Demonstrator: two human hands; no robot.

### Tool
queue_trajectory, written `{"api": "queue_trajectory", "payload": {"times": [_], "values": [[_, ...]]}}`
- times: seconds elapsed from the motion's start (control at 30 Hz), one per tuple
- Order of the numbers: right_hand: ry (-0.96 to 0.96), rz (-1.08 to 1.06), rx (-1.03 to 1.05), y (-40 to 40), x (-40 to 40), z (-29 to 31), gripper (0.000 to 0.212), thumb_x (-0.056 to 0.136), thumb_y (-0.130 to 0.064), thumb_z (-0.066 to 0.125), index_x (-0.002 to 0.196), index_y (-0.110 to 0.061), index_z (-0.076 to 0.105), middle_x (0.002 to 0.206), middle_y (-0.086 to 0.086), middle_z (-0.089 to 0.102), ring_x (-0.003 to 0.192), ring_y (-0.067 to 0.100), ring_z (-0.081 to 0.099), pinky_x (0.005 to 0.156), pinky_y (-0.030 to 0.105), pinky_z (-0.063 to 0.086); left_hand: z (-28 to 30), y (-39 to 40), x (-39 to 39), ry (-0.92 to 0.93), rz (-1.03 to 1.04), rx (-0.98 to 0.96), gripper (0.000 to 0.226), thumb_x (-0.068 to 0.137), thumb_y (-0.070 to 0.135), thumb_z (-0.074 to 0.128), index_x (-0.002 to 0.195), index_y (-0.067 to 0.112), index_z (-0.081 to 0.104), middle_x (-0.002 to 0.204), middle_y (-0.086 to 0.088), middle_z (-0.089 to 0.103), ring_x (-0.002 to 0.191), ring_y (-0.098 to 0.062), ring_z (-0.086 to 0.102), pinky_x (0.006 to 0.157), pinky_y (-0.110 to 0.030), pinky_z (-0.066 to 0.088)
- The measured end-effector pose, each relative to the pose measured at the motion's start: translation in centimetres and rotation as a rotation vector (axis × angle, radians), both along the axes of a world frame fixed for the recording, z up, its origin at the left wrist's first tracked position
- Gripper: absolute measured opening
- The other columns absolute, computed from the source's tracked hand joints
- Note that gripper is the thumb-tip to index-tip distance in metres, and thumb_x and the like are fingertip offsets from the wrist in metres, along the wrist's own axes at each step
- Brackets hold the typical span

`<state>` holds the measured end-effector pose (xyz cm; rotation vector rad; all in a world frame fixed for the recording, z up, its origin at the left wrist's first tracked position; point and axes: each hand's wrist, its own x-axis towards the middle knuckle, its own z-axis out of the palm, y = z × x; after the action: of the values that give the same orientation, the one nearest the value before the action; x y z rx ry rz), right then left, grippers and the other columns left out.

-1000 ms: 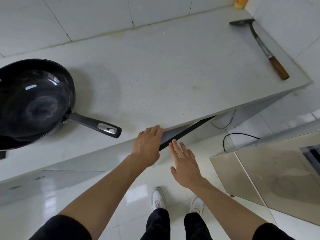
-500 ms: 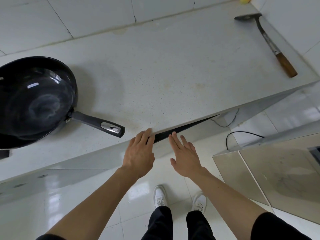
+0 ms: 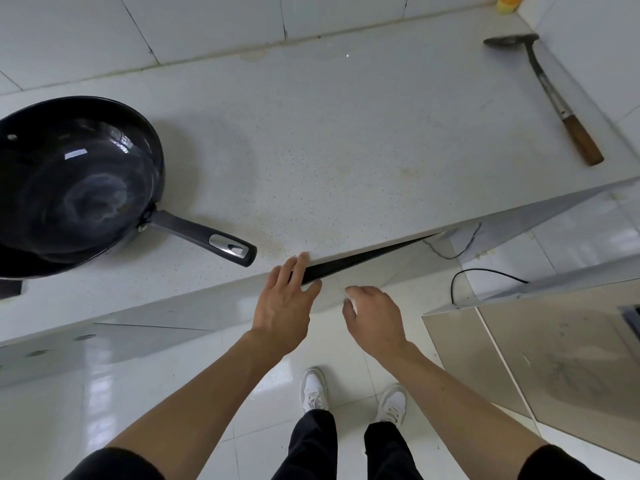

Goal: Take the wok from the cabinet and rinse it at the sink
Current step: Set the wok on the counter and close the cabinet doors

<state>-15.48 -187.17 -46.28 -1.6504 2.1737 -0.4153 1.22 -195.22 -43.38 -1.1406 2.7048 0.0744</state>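
Head view: a pale speckled desk [image 3: 346, 143] is seen from above, backed by a white tiled wall [image 3: 194, 26]; the black wok [image 3: 69, 181] is set on the desk at its left end, upright, its glossy inside turned upward, and its dark handle [image 3: 204, 237] is pointed toward the desk's front edge; a metal spatula [image 3: 550, 98] with a wooden grip is laid near the right end, well apart from the wok, and a yellow object [image 3: 506, 2] is cut off by the frame at the far corner. Below the desk's front edge a cabinet door [image 3: 363, 259] is shown slightly ajar, a dark wedge-shaped gap being left along its top. The left hand [image 3: 285, 303] is held against the near end of that door, its fingers extended and loosely spread, nothing being gripped; whether the fingertips are touching the desk edge cannot be told. The right hand [image 3: 374, 317] is held just beside it, apart from the door, fingers loosely curled downward and nothing held. White shoes [image 3: 313, 389] and dark trouser legs are seen on the glossy tiled floor [image 3: 145, 393]; a black cable [image 3: 485, 275] is trailed near a second, wide-open door panel [image 3: 571, 368] on the right.
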Motion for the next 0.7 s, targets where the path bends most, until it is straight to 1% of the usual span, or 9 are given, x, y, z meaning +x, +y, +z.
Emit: {"api": "queue_trajectory", "payload": {"times": [0.03,0.1,0.17,0.23,0.3,0.37,0.57,0.7], "values": [[-0.012,0.01,0.012,0.2,0.0,0.2,0.032,0.094,-0.022,0.05,0.122,-0.011,0.059,0.103,0.006,0.068,0.1,0.025,0.061,0.074,0.033,0.049,0.1,0.0,0.0,0.021,0.004,0.006,0.054,0.078,0.02,0.066,0.131,0.022,0.053,0.157,-0.019,0.017,0.14,-0.036,0.025,0.117,-0.046,0.025],[-0.052,0.056,0.064,0.3,-0.4,0.3,0.044,0.095,-0.025,0.049,0.138,-0.012,0.048,0.128,0.006,0.059,0.121,0.022,0.051,0.092,0.034,0.047,0.3,0.0,-0.1,0.044,0.014,0.022,0.051,0.078,0.018,0.066,0.128,0.02,0.054,0.157,-0.018,0.019,0.14,-0.035,0.026,0.117,-0.044,0.025],[-0.12,0.084,0.147,0.0,-0.7,0.2,0.059,0.096,-0.026,0.05,0.149,-0.009,0.029,0.152,0.006,0.037,0.141,0.02,0.031,0.108,0.034,0.036,0.6,0.0,-0.1,0.057,0.03,0.036,0.052,0.078,0.019,0.066,0.129,0.02,0.053,0.158,-0.017,0.02,0.141,-0.034,0.025,0.118,-0.043,0.025],[-0.193,0.088,0.226,-0.5,-0.9,0.1,0.072,0.096,-0.026,0.051,0.153,-0.01,0.011,0.162,0.006,0.013,0.148,0.018,0.011,0.114,0.032,0.026,0.7,0.0,-0.1,0.053,0.038,0.038,0.055,0.078,0.02,0.068,0.131,0.02,0.053,0.159,-0.017,0.019,0.142,-0.033,0.024,0.118,-0.044,0.024],[-0.243,0.101,0.259,-0.8,-0.8,-0.3,0.081,0.095,-0.025,0.053,0.154,-0.012,-0.001,0.163,0.003,-0.006,0.149,0.016,0.001,0.114,0.029,0.025,0.7,0.0,0.1,0.038,0.028,0.037,0.057,0.079,0.021,0.068,0.134,0.02,0.051,0.16,-0.017,0.016,0.144,-0.033,0.021,0.118,-0.044,0.022],[-0.254,0.141,0.255,-1.1,-0.5,-0.6,0.085,0.095,-0.025,0.054,0.153,-0.014,-0.007,0.161,0.0,-0.016,0.149,0.014,-0.004,0.113,0.029,0.028,0.6,0.0,0.2,0.029,0.019,0.034,0.06,0.081,0.022,0.067,0.137,0.02,0.048,0.162,-0.016,0.012,0.146,-0.033,0.018,0.119,-0.044,0.019],[-0.205,0.211,0.285,-1.7,0.4,-1.1,0.086,0.095,-0.025,0.052,0.152,-0.013,-0.011,0.16,-0.001,-0.021,0.148,0.015,-0.01,0.114,0.034,0.029,0.3,-0.2,0.5,0.009,-0.003,0.053,0.062,0.086,0.023,0.062,0.143,0.021,0.039,0.163,-0.015,0.001,0.149,-0.032,0.01,0.121,-0.046,0.014],[-0.206,0.218,0.292,-2.1,0.5,-1.4,0.089,0.095,-0.028,0.053,0.152,-0.013,-0.014,0.16,-0.001,-0.021,0.148,0.015,-0.013,0.116,0.035,0.025,0.3,-0.3,0.5,0.027,-0.007,0.054,0.061,0.086,0.022,0.06,0.143,0.02,0.039,0.163,-0.015,0.001,0.149,-0.032,0.01,0.121,-0.046,0.015]]}}
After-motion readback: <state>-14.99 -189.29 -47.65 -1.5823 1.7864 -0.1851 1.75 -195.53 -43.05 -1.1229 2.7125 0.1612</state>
